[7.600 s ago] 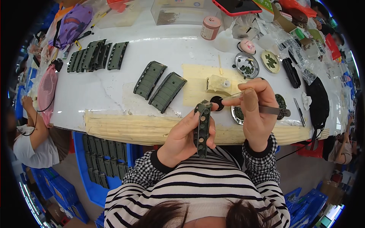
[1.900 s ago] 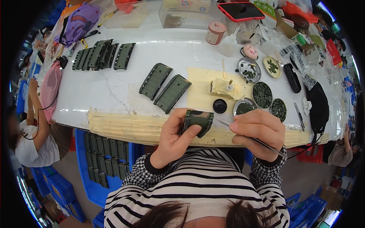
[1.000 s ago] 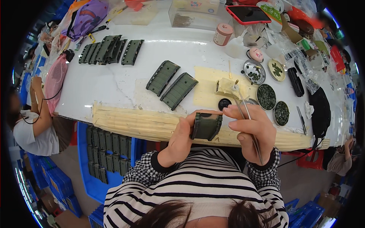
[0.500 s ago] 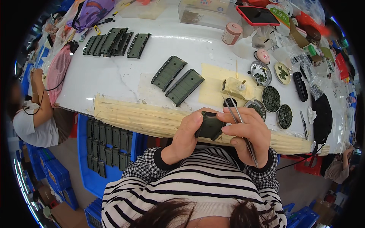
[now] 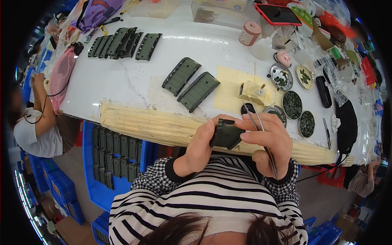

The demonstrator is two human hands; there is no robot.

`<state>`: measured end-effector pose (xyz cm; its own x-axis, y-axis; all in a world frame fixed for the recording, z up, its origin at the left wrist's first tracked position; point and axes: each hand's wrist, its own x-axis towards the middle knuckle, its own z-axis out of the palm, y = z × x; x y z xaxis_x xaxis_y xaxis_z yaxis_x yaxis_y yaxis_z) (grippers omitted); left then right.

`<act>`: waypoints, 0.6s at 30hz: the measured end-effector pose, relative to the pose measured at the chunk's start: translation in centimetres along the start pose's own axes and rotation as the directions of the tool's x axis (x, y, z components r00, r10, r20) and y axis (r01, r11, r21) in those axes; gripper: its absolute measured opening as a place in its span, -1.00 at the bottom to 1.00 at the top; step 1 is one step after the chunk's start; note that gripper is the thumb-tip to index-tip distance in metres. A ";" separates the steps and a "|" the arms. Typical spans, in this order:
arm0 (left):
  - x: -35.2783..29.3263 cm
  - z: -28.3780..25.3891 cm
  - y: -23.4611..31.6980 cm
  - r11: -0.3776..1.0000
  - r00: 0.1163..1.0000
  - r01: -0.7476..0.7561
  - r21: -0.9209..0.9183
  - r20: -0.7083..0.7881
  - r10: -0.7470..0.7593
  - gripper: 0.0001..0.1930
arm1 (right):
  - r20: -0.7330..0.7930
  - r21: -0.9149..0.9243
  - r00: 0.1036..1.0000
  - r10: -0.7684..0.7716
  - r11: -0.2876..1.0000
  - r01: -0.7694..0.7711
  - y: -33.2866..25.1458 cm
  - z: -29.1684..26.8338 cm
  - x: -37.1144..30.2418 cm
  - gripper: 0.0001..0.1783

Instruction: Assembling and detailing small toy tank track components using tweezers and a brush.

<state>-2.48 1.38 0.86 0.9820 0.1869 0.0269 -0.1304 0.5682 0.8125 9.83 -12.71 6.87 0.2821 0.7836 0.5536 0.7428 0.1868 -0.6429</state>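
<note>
In the head view, the left hand (image 5: 198,147) had its grip clamped on a dark green curved piece (image 5: 228,135), just above the edge of the table (image 5: 116,87), left of the taped block (image 5: 250,93) and nearer the person. It seemed pinched at its left side to leave the upper face exposed. Its studded long edge faced left; its long axis, foreshortened, appeared to run roughly away from the person, though which end led could not be told. The right hand (image 5: 271,141) kept tweezers (image 5: 267,149) clamped across its palm, their tips pointing up toward the block, probably to leave the fingertips (image 5: 243,137) free to meet the piece's right side. Two similar plates (image 5: 190,83) lay slanted left of the block; the small black pot (image 5: 242,109) sat just on its near side, presumably for easy reach.
</note>
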 end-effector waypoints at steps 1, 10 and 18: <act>0.0 -0.1 0.1 1.000 1.000 0.012 0.029 0.009 -0.012 -0.42 | 0.001 0.028 1.000 0.026 0.999 -0.026 -0.3 -0.2 -0.1 -0.55; 0.3 0.9 0.6 0.987 0.999 0.013 0.163 -0.032 -0.008 -0.42 | 0.022 0.017 1.000 -0.002 1.000 0.002 -0.3 -0.4 0.3 -0.57; 0.1 0.8 0.8 0.981 1.000 0.001 0.192 -0.008 0.001 -0.45 | 0.031 0.011 0.999 0.042 0.999 -0.042 -0.5 0.0 0.3 -0.60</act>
<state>-2.33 1.21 1.97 0.9807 0.1940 0.0227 -0.1009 0.4038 0.9093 9.53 -12.51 7.34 0.2938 0.8089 0.5093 0.7233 0.1602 -0.6717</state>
